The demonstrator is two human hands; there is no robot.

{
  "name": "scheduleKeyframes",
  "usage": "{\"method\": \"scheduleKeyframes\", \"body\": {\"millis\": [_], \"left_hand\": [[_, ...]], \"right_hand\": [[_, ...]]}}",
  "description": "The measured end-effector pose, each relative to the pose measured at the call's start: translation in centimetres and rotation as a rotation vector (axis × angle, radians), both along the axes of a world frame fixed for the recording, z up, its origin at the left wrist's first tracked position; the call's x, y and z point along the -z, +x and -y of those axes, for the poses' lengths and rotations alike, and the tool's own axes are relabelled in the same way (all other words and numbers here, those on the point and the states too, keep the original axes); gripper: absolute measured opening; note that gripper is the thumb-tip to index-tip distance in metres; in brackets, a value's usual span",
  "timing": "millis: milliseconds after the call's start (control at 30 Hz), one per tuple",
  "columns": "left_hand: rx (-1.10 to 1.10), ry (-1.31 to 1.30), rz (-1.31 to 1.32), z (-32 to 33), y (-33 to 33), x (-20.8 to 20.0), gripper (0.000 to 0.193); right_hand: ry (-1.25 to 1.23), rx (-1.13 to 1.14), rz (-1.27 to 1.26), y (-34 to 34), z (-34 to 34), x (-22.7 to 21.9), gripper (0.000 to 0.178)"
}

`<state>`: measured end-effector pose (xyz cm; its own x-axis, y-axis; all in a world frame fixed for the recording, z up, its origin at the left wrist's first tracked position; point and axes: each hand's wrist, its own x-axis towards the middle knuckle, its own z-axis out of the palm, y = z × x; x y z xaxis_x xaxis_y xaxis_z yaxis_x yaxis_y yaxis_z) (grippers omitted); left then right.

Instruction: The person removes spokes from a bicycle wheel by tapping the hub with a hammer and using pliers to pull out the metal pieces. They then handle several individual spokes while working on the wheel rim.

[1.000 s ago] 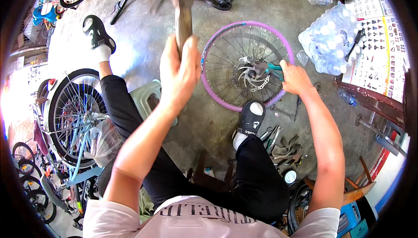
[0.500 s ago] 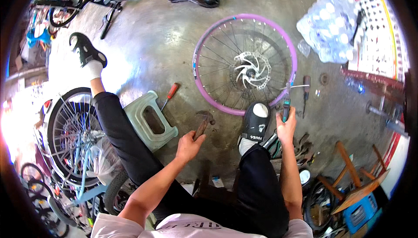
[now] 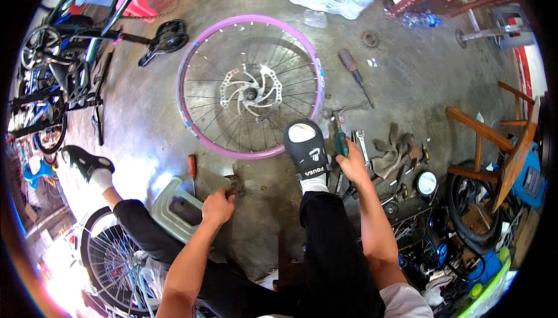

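Observation:
My left hand [image 3: 217,208] is closed around the handle of a hammer [image 3: 234,184], its dark head just above the floor. My right hand [image 3: 352,163] grips a tool with a green-and-black handle [image 3: 341,141]; its metal end points away from me, and its exact kind is unclear. A purple bicycle wheel rim [image 3: 185,65] with spokes and a silver disc brake rotor [image 3: 273,92] lies flat on the floor. My shoe [image 3: 306,150] stands against the rim's near right edge, close to my right hand. A wrench [image 3: 352,107] lies by the green-handled tool's tip.
A red-handled screwdriver [image 3: 192,170] lies beside a pale green stool [image 3: 168,204]. Another screwdriver [image 3: 350,62] and a sprocket [image 3: 370,39] are right of the wheel. Gloves [image 3: 388,154] and several tools lie right of my hand. A saddle [image 3: 168,38] is far left; a wooden stool [image 3: 511,161] is right.
The view has turned toward the right, so the wheel appears further left. My right hand has lowered the green-handled tool toward the floor beside my shoe. The left hand still holds the hammer.

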<state>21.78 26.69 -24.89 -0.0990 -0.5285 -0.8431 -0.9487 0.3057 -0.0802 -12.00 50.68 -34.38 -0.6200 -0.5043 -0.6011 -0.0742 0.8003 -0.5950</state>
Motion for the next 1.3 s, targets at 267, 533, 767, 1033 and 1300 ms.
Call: {"method": "scheduleKeyframes", "body": {"millis": [267,533,767,1033,1300], "left_hand": [[0.092,0.035,0.017,0.3,-0.1,0.7,0.041],[0.134,-0.013,0.068,-1.1,-0.8,-0.3,0.041],[0.151,-0.046,0.079,-1.3,-1.3,0.4,0.043],[0.224,-0.164,0.055,-3.2,-3.5,-0.4,0.039],[-0.007,-0.265,-0.112,-5.6,0.6,2.7,0.032]], "right_hand": [[-0.007,-0.073,0.054,0.7,-1.4,-2.7,0.069],[-0.119,0.051,-0.238,4.9,-3.6,-2.1,0.059],[-0.197,0.131,-0.254,9.0,-7.8,-5.1,0.044],[-0.094,0.141,-0.105,17.7,-19.8,-10.7,0.036],[-0.015,0.207,-0.207,20.0,-30.6,-13.1,0.029]]}}
